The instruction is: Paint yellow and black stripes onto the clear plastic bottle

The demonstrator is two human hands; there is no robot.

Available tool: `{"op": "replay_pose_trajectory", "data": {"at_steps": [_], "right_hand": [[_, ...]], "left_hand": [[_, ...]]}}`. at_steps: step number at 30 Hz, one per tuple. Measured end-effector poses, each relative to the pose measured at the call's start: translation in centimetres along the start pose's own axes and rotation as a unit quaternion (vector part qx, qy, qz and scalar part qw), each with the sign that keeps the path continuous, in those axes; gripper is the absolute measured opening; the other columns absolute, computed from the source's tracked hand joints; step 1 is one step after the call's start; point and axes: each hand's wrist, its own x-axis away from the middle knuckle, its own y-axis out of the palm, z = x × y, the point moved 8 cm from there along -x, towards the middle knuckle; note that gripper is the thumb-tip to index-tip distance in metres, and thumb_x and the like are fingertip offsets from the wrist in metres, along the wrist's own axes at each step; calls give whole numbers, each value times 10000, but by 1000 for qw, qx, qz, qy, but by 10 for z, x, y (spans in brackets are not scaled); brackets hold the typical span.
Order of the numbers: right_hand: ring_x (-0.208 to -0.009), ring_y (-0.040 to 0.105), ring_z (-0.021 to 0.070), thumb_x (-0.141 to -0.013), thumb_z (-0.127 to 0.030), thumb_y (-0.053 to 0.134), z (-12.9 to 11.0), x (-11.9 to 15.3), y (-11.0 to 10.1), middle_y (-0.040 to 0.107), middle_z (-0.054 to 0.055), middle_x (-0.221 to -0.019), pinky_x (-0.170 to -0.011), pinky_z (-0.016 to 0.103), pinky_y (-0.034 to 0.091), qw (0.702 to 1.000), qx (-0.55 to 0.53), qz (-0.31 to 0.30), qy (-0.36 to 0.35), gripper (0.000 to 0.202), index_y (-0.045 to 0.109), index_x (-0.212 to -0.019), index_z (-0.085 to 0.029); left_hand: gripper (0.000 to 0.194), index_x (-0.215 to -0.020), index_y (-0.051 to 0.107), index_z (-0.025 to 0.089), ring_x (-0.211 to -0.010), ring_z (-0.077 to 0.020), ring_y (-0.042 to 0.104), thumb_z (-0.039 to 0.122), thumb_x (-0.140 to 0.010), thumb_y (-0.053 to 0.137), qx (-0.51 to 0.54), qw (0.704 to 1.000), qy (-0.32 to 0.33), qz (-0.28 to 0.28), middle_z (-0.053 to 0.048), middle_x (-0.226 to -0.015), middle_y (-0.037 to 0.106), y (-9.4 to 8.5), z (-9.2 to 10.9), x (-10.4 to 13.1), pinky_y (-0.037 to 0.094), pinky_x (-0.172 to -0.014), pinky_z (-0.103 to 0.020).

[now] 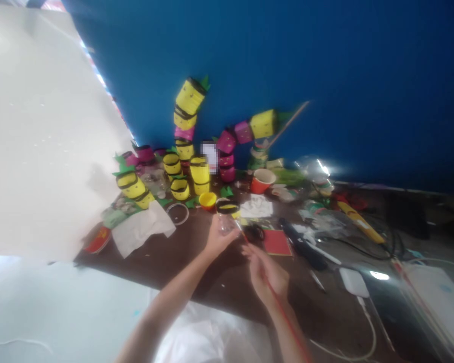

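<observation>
My left hand [215,244] is wrapped around a small clear plastic cup [226,223] above the table. Between the fingers of my right hand [268,277] lies a thin paintbrush [274,295] with a long red handle. Its pale tip points up and left, close to the cup; whether it touches is too blurred to tell. Just behind the cup is a black-rimmed yellow ring [232,207], partly hidden. A small yellow cup [208,200] stands left of it, and a red square pad [277,243] lies right of my left hand.
Yellow and magenta cup stacks [189,98] with green leaves stand along the blue wall [325,75]. Behind my hands are a red paper cup [263,181] and crumpled tissue [256,206]. A yellow-handled tool [361,223], cables and a white charger [353,282] lie right.
</observation>
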Motion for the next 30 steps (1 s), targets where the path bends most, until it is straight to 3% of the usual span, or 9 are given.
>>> {"op": "replay_pose_trajectory", "data": {"at_steps": [12, 18, 22, 30], "right_hand": [[-633, 718, 150, -858, -157, 514, -5, 1, -1, 756, 44, -827, -669, 226, 604, 1000, 14, -1, 10, 239, 627, -1064, -199], [-699, 715, 165, -821, -130, 561, -6, 2, -11, 742, 59, -863, -733, 262, 597, 1000, 19, 15, 16, 253, 628, -1056, -195], [-762, 708, 167, -802, -95, 566, -10, -1, -7, 729, 58, -873, -774, 272, 582, 1000, 19, -1, -22, 257, 643, -1025, -198], [-720, 703, 147, -802, -84, 569, -8, -2, -3, 728, 44, -860, -756, 243, 575, 1000, 5, -4, -2, 254, 647, -1019, -192]], "left_hand": [[485, -1014, 499, 207, -870, -170, 608, 320, -633, 777, -17, 999, -11, 27, -26, -965, 607, -5, 2, 1, 487, -773, -308], [476, -1023, 494, 201, -887, -186, 622, 327, -655, 768, -4, 1000, -7, 10, -46, -979, 625, -3, 5, 1, 488, -794, -333], [484, -1026, 500, 196, -890, -188, 622, 316, -645, 772, -16, 1000, -5, 14, -43, -973, 631, -3, 7, 2, 484, -801, -335], [499, -1033, 510, 200, -873, -179, 616, 313, -628, 777, -10, 1000, 1, 5, -28, -932, 628, -2, 7, 2, 473, -818, -338]]}}
